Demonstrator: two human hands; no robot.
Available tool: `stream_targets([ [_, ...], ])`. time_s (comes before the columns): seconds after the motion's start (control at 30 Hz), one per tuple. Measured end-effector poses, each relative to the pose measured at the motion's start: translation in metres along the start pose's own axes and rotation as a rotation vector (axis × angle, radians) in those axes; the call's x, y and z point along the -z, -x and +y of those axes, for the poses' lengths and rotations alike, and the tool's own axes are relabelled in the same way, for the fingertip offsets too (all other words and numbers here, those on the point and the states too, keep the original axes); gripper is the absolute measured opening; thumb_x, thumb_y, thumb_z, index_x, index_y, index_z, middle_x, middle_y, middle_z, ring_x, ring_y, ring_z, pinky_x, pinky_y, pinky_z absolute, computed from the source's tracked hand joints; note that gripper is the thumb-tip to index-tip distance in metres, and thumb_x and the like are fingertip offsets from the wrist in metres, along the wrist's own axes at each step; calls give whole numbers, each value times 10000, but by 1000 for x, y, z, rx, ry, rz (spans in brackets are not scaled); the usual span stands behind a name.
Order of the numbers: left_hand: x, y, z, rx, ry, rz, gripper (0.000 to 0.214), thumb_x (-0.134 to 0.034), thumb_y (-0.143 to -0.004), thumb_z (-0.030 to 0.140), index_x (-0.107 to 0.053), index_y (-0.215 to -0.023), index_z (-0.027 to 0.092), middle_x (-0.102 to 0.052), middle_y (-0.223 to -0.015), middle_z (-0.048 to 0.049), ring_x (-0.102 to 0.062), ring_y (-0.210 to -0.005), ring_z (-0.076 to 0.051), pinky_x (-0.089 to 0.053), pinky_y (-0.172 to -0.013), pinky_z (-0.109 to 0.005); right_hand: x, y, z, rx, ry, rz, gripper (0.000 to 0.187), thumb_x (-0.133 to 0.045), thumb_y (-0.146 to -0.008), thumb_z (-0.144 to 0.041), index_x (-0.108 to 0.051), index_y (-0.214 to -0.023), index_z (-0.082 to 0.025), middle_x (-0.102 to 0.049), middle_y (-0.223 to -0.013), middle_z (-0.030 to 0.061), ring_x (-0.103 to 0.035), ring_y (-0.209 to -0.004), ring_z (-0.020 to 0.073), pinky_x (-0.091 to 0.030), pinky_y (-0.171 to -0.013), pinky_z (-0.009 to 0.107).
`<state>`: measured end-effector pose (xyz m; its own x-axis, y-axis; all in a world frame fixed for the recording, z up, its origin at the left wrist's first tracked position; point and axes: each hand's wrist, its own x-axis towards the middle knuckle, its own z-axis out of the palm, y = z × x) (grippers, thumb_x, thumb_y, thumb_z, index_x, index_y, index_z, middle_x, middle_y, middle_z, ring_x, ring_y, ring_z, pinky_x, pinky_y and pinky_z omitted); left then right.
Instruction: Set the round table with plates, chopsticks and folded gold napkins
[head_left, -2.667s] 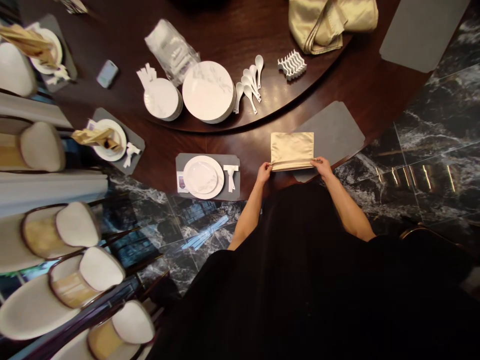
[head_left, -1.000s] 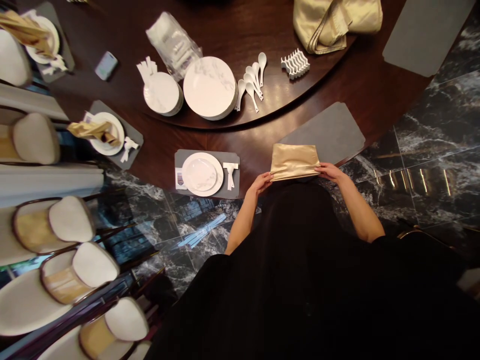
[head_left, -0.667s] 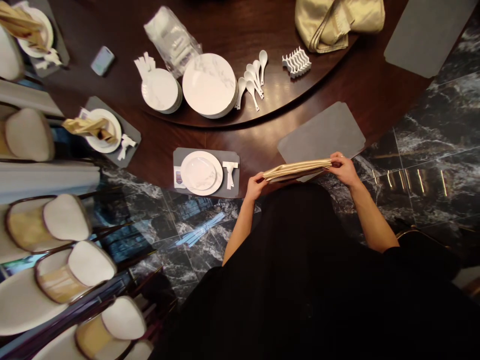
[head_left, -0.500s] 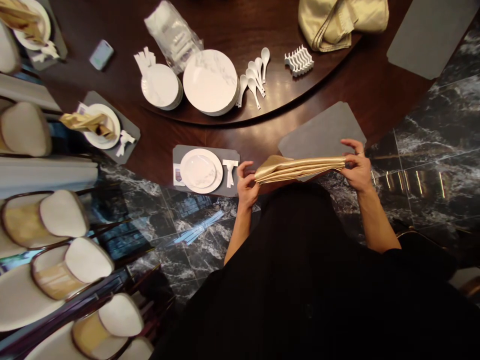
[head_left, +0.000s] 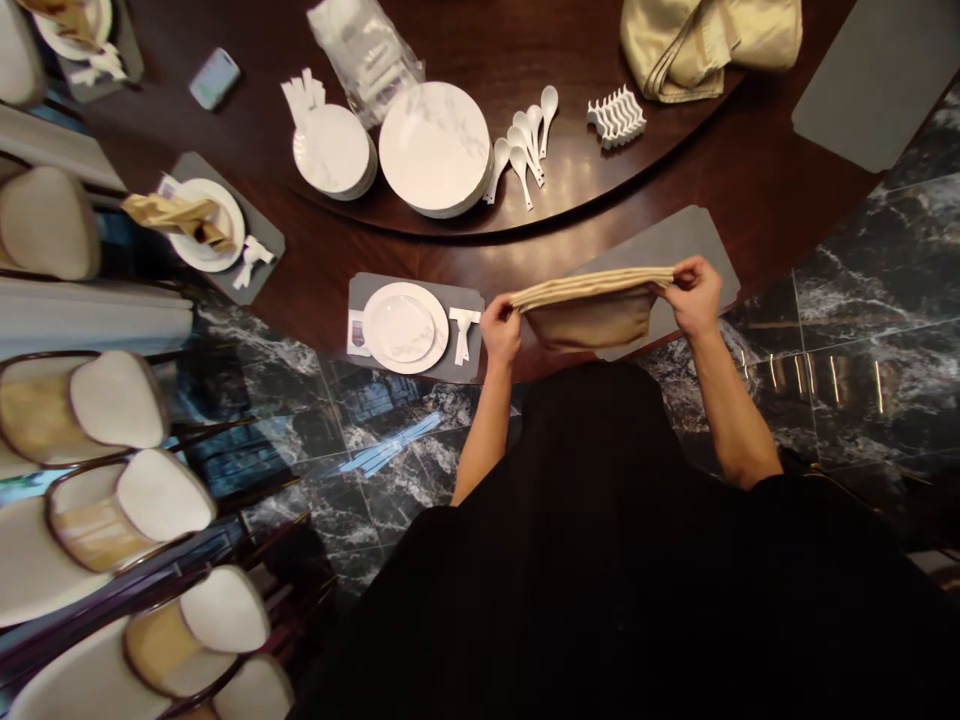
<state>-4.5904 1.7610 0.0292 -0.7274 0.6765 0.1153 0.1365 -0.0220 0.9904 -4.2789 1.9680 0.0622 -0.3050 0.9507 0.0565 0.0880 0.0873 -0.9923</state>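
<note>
A gold cloth napkin (head_left: 589, 312) with layered pleats along its upper edge is stretched between my two hands. My left hand (head_left: 501, 328) pinches its left end, and my right hand (head_left: 694, 292) grips the right end. Below the pleats, a darker-looking part of the cloth hangs down. Behind it lies a grey placemat (head_left: 660, 245), partly covered by the cloth and my right hand. Just left of my left hand, another placemat (head_left: 472, 372) bears a large white plate (head_left: 381, 350) with a smaller plate (head_left: 399, 330) on it, plus a white spoon (head_left: 463, 340) on a rest.
On the raised round board stand stacked large plates (head_left: 435, 145), stacked small plates (head_left: 331, 150), several white spoons (head_left: 517, 140), white wavy rests (head_left: 617, 118) and folded gold cloths (head_left: 705, 50). A phone (head_left: 214, 79) lies further left. Chairs (head_left: 142, 400) line the left side.
Both hands have moved slightly away from my body with the napkin. Its pleated edge now faces up, with cloth hanging below, and my fingers have closed more tightly on the ends.
</note>
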Motion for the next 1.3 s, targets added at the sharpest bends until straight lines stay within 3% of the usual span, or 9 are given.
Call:
stream_targets([
  [0.13, -19, -17, -55, 177, 3, 9, 157, -924, -898, 302, -828, -969, 201, -807, -1058, -58, -756, -1140, -243, -597, -1093, -336, -15, -18, 44, -132, 25, 61, 657, -1107, -661, -475, -566, -970, -269, -777, -920, -11, -771, -936, 172, -628, -912, 283],
  [0.33, -32, 40, -123, 582, -102, -14, 159, -875, -807, 59, -819, -856, 200, -801, -942, -56, -723, -993, -223, -552, -1069, -288, -25, 37, 128, -516, 209, -5, 461, -955, -791, -225, -523, -945, -268, -739, -922, -22, -759, -981, 173, -595, -976, 257],
  [0.47, -37, 61, -149, 767, -250, -32, 242, -857, -776, 16, -723, -804, 215, -740, -850, -40, -698, -903, -225, -545, -1024, -302, -32, 62, 170, -641, 343, -57, 421, -926, -789, -245, -528, -924, -263, -715, -880, -23, -738, -926, 178, -581, -915, 239],
  [0.53, -38, 63, -154, 715, -305, -39, 239, -810, -810, 18, -711, -889, 220, -749, -946, -66, -698, -927, -230, -542, -1043, -319, -31, 66, 178, -613, 435, -90, 362, -889, -830, -264, -567, -995, -255, -756, -995, 27, -738, -973, 197, -590, -950, 265],
  [0.63, -37, 64, -153, 444, -383, -134, 260, -755, -845, 33, -728, -1022, 222, -746, -1293, -165, -687, -1216, -282, -481, -1191, -370, -27, 65, 181, -438, 652, -201, 332, -789, -933, -253, -645, -1231, -218, -738, -1350, 170, -686, -1238, 284, -545, -1168, 378],
  [0.73, -39, 63, -151, 225, -457, -509, 232, -747, -857, 60, -759, -1031, 213, -703, -1470, -223, -591, -1443, -358, -370, -1311, -455, -22, 60, 182, -214, 810, -470, 327, -658, -1018, -202, -711, -1340, -181, -641, -1539, 238, -509, -1496, 374, -404, -1335, 479],
  [0.83, -45, 61, -153, 85, -519, -872, 273, -758, -827, 59, -778, -1058, 204, -691, -1516, -249, -572, -1480, -401, -291, -1352, -534, -18, 56, 188, -72, 861, -742, 326, -583, -1033, -150, -770, -1295, -204, -655, -1529, 206, -477, -1521, 370, -397, -1339, 507],
  [1.13, -59, 42, -169, 104, -685, -919, 289, -743, -856, 57, -781, -1103, 200, -745, -1279, -224, -653, -1347, -380, -365, -1287, -500, -10, 43, 210, 92, 945, -983, 348, -713, -969, -189, -718, -1316, -172, -599, -1571, 204, -530, -1450, 339, -444, -1320, 458],
  [1.3, -54, 24, -167, -155, -1029, -1127, 371, -685, -974, 116, -740, -1337, 166, -694, -1454, -227, -616, -1409, -363, -434, -1231, -489, -7, 36, 222, 141, 963, -924, 281, -690, -999, -190, -723, -1277, -202, -636, -1486, 175, -581, -1346, 325, -529, -1254, 483],
])
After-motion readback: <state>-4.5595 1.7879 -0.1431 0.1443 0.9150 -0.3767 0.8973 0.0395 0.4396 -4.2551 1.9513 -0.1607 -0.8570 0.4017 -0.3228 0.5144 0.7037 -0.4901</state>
